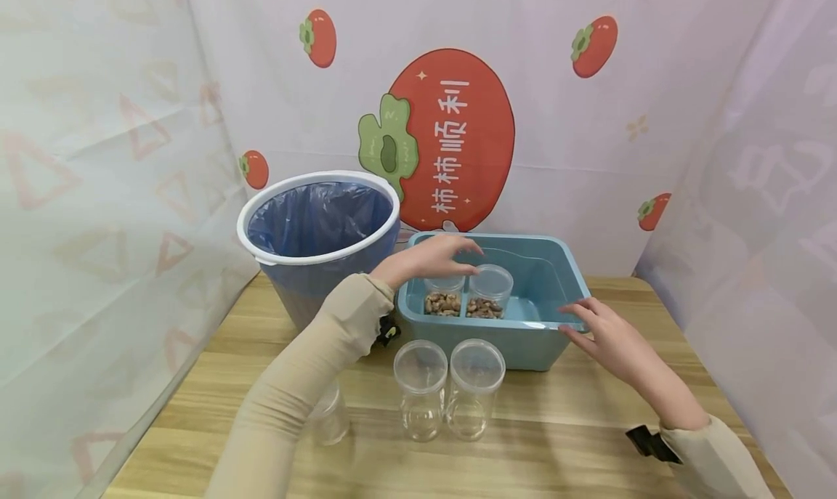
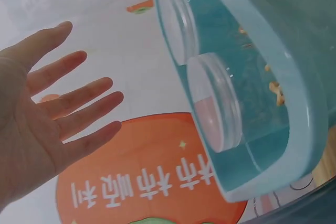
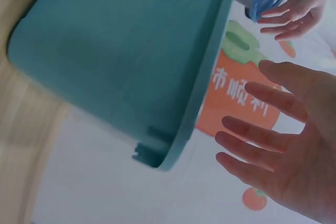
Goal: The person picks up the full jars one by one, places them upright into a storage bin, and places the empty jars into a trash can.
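Two clear lidded jars with brown nuts in them, a left jar (image 1: 443,303) and a right jar (image 1: 485,307), stand in the left part of a light blue plastic bin (image 1: 497,348). My left hand (image 1: 433,258) hovers above these jars, fingers spread and holding nothing. In the left wrist view its palm (image 2: 23,129) is apart from the white lids (image 2: 215,103). By the bin's front right corner is my right hand (image 1: 608,339), its fingers extended. The right wrist view shows that hand (image 3: 294,135) beside the bin's rim (image 3: 197,98), with nothing in its grasp.
In front of the bin stand two clear lidded jars (image 1: 421,394) side by side on the wooden table (image 1: 556,441). Another clear jar (image 1: 332,420) is partly hidden behind my left sleeve. A blue-lined trash can (image 1: 294,285) with a white rim stands left of the bin.
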`<state>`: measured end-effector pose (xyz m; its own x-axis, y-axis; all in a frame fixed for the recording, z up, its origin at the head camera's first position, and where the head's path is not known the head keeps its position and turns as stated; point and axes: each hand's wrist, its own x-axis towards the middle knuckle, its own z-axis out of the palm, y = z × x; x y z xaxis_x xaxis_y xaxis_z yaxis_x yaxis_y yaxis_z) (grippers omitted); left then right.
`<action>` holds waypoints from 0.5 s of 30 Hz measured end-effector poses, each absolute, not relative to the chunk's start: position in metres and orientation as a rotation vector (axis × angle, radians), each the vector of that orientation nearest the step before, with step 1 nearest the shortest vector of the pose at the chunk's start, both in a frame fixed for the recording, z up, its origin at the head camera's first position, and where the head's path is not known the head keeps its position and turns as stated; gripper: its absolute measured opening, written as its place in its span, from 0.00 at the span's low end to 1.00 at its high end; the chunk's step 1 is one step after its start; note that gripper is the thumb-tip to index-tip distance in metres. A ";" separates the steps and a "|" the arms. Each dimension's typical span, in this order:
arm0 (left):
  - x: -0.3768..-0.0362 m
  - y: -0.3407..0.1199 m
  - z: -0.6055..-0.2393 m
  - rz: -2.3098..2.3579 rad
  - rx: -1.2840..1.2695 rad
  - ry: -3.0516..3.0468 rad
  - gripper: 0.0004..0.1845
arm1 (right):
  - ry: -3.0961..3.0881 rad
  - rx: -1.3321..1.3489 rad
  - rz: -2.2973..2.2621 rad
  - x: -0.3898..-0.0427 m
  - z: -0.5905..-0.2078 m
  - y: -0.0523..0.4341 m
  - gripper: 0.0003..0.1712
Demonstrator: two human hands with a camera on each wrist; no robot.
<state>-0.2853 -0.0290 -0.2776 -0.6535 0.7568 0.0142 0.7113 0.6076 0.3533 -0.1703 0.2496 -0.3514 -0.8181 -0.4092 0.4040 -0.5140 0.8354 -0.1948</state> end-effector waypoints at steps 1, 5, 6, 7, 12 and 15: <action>-0.283 -0.033 -0.275 0.513 1.248 2.700 0.20 | -2.658 0.711 0.419 -0.170 -0.349 0.246 0.16; -0.271 -0.048 -0.265 0.553 1.285 2.731 0.20 | -2.598 0.796 0.431 -0.167 -0.344 0.232 0.17; -0.268 -0.052 -0.262 0.558 1.291 2.743 0.20 | -2.575 0.820 0.432 -0.166 -0.343 0.229 0.17; -0.265 -0.056 -0.260 0.564 1.294 2.753 0.20 | -2.557 0.844 0.439 -0.166 -0.343 0.226 0.17; -0.250 -0.077 -0.254 0.566 1.308 2.831 0.21 | -2.467 0.965 0.486 -0.164 -0.344 0.211 0.18; -0.244 -0.089 -0.254 0.588 1.334 2.886 0.20 | -2.423 1.037 0.545 -0.164 -0.346 0.203 0.17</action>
<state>-0.2438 -0.0892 -0.2541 -0.6560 0.7183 0.2316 0.7517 0.5943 0.2860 -0.1640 0.2030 -0.3460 -0.6181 -0.5713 0.5400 -0.7474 0.6400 -0.1785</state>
